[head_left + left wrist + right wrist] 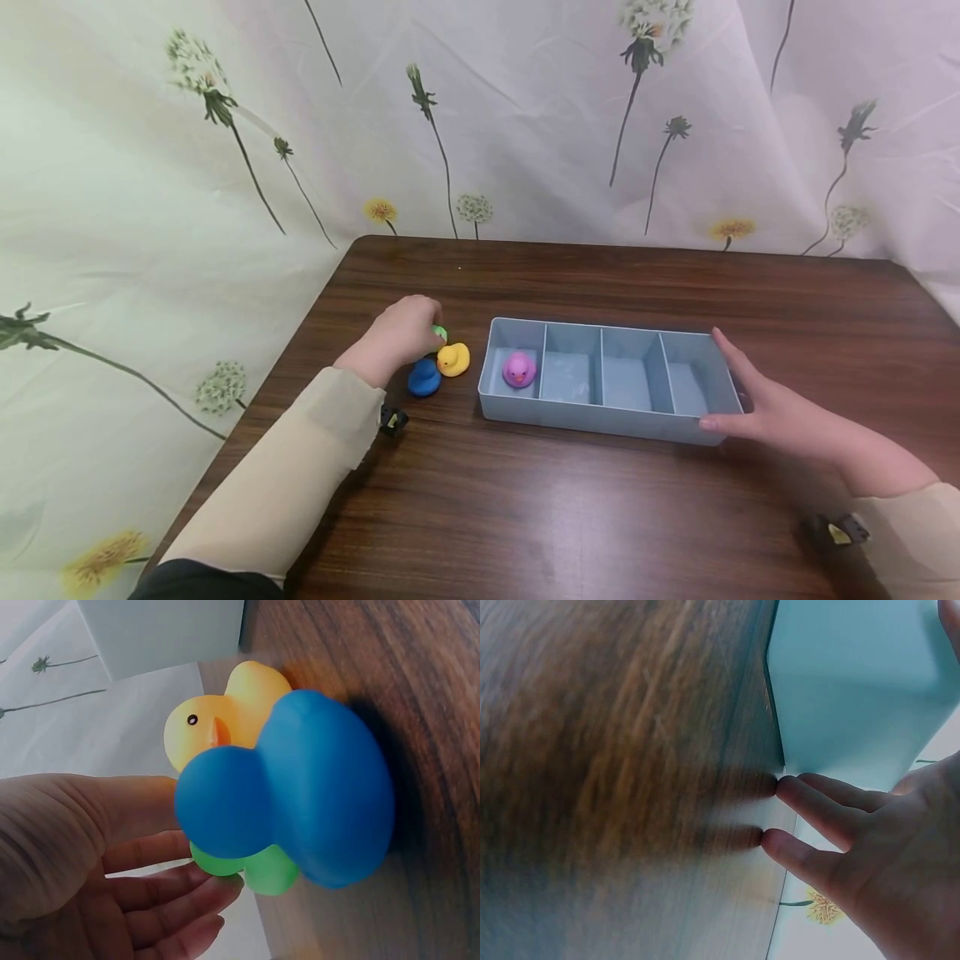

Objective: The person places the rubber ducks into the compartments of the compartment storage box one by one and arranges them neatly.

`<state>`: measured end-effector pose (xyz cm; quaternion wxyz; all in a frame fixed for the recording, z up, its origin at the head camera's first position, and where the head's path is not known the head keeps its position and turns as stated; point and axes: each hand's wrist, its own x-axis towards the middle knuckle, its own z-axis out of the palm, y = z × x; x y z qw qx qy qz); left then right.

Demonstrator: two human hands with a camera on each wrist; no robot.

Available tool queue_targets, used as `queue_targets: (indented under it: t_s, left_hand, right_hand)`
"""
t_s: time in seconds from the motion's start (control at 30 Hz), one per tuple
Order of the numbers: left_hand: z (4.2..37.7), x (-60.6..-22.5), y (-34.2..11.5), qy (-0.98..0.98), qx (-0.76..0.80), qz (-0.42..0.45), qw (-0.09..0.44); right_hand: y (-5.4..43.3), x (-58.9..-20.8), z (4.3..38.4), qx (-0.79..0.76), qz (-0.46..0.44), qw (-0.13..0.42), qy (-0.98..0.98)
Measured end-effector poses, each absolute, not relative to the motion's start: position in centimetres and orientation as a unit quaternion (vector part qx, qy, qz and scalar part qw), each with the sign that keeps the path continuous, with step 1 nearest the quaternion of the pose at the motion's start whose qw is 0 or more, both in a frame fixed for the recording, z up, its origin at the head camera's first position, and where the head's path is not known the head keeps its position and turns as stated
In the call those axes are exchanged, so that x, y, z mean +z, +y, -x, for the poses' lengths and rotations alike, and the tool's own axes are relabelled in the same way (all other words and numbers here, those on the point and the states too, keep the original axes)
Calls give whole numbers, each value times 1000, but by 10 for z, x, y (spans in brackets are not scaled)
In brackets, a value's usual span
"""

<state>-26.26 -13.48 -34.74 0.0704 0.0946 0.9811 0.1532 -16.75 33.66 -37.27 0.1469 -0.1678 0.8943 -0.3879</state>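
Note:
My left hand reaches down at the left of the table, its thumb and fingers around a small green toy duck, mostly hidden by the hand. Right beside it are a yellow duck and a blue duck; in the left wrist view the blue duck partly covers the green one. A light blue box with a row of compartments stands to the right, a purple duck in its leftmost compartment. My right hand holds the box's right end, thumb on the near side, forefinger at the far corner.
Dark wooden table under everything, its far edge against a hanging white cloth printed with dandelions. A small black device is strapped at the left wrist, another at the right.

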Motion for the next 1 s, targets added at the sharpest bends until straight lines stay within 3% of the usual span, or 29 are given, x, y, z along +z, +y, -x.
queue_targets:
  t_s: [1.0]
  left_hand:
    - [252,-323,-126,983,130,-124,36]
  right_hand:
    - [336,-373,167,-380,172,140,898]
